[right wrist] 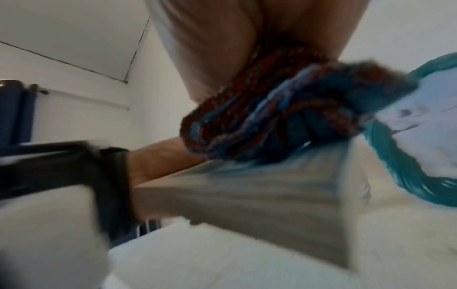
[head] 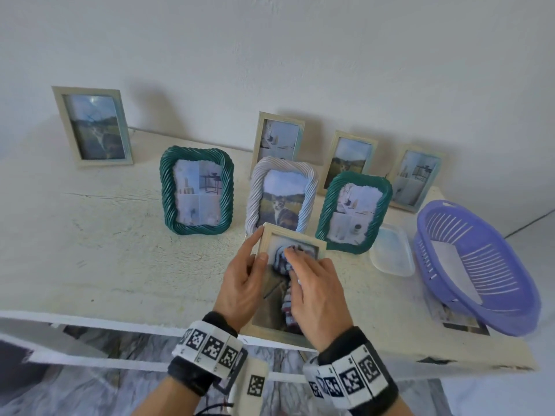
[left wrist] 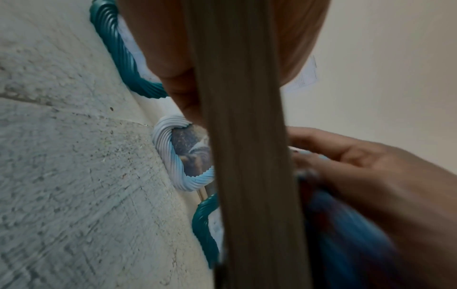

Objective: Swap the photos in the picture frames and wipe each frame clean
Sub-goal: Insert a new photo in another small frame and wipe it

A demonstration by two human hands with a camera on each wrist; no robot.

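A pale wooden picture frame (head: 294,235) with a photo in it is held tilted over the table's front edge. My left hand (head: 259,246) grips its left rail, thumb on the front and index finger along the top corner. My right hand (head: 303,265) holds a bunched blue-and-red striped cloth (head: 280,258) and presses it on the upper glass. In the left wrist view the frame's edge (left wrist: 247,156) runs up the middle, with the right hand (left wrist: 358,166) behind it. The right wrist view shows the cloth (right wrist: 284,117) on the frame (right wrist: 247,195).
Behind stand a white twisted frame (head: 282,196) with a cat photo, two green twisted frames (head: 196,190) (head: 354,211) and several pale frames (head: 93,127) against the wall. At the right are a clear lid (head: 390,250), a purple basket (head: 480,265) and a loose photo (head: 462,321).
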